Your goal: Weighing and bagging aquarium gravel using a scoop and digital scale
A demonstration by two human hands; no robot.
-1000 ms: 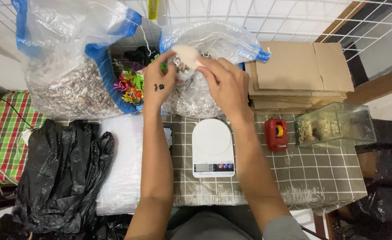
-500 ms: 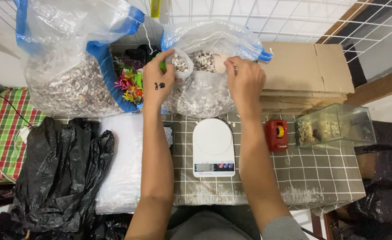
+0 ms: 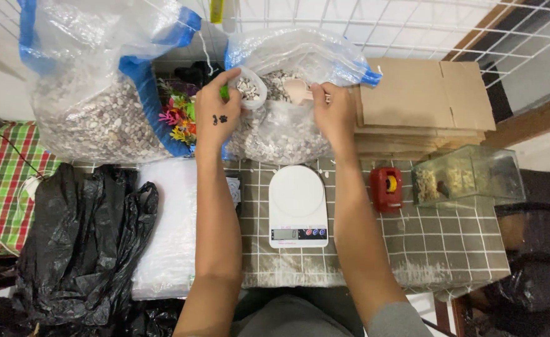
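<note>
My left hand (image 3: pixel 216 112) holds a small clear cup (image 3: pixel 250 88) partly filled with speckled pebbles, at the mouth of an open clear bag with blue trim (image 3: pixel 287 131) that is full of the same pebbles. My right hand (image 3: pixel 335 112) grips a pale pink scoop (image 3: pixel 297 91) inside the bag's opening, just right of the cup. A white kitchen scale (image 3: pixel 297 206) sits on the gridded table (image 3: pixel 437 249) below both hands, with nothing on its plate.
A larger bag of pebbles (image 3: pixel 94 106) stands at the left. Colourful plastic plants (image 3: pixel 178 118) sit between the bags. Flat cardboard (image 3: pixel 424 106), a red tape dispenser (image 3: pixel 386 187) and a small glass tank (image 3: pixel 468 178) lie right. Black plastic bags (image 3: pixel 82 249) lie left.
My hands moved apart at the bag's mouth. The cup now shows pebbles in it, and the pink scoop has come into view in my right hand inside the bag.
</note>
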